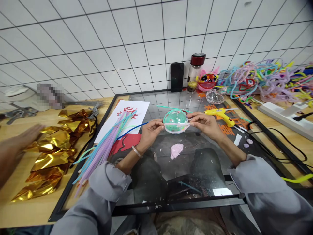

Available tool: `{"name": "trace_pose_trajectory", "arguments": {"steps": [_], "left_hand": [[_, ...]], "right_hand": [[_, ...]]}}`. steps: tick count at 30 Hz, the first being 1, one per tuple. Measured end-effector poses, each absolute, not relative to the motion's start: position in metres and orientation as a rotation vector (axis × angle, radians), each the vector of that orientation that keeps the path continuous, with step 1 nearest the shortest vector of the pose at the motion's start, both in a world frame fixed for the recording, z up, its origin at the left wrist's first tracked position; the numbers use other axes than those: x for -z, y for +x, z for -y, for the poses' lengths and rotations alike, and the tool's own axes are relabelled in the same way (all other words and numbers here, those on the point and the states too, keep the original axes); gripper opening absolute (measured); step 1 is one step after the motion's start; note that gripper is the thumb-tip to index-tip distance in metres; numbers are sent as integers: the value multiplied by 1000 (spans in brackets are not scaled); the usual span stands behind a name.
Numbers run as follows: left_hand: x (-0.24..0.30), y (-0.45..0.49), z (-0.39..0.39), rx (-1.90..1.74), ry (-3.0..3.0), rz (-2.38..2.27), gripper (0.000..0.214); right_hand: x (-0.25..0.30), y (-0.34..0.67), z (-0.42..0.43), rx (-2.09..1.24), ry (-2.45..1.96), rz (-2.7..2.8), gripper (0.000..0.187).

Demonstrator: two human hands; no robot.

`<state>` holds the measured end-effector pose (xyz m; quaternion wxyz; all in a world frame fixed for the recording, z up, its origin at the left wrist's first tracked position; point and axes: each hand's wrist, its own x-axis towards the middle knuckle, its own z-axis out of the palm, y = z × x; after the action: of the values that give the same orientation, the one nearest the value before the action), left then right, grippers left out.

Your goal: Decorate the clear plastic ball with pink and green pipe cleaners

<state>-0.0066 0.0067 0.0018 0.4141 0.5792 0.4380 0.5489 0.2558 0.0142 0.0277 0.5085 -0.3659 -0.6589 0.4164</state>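
Over the glass bench [177, 170], our left hand [150, 133] and right hand [207, 124] pinch a pale strip [176, 124] across the clear dome's [176, 115] near side; uneven pull could skew it or roll the dome.

- The left sleeve [97, 195] is showing plain grey cloth with a faint bluish cast and is fitting loosely, wide around the arm.
- Its end is bunching into thick, soft folds partway up the forearm, leaving the wrist bare of cloth.
- The right sleeve [266, 189] is matching it in colour and looseness, its broad end creasing around the forearm.
- A slim, pale bracelet [136, 151] is circling the left wrist.
- The left hand [151, 132] and right hand [207, 125] are showing bare.
- Dark greenish-grey trousers [207, 168] are covering the knees.
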Motion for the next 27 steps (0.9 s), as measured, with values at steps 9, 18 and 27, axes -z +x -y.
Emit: {"name": "trace_pose_trajectory", "arguments": {"steps": [9,18,27], "left_hand": [[2,-10,-12,-1321,1423,-1133,27],[4,-13,-13,-1303,1387,-1186,28],[8,-15,-15,-1308,1403,-1185,30]], "right_hand": [[-22,250,-19,-1015,-862,1563,19],[-16,249,-22,-1117,-808,1507,13],[-12,248,-23,-1272,-865,1466,25]]}}
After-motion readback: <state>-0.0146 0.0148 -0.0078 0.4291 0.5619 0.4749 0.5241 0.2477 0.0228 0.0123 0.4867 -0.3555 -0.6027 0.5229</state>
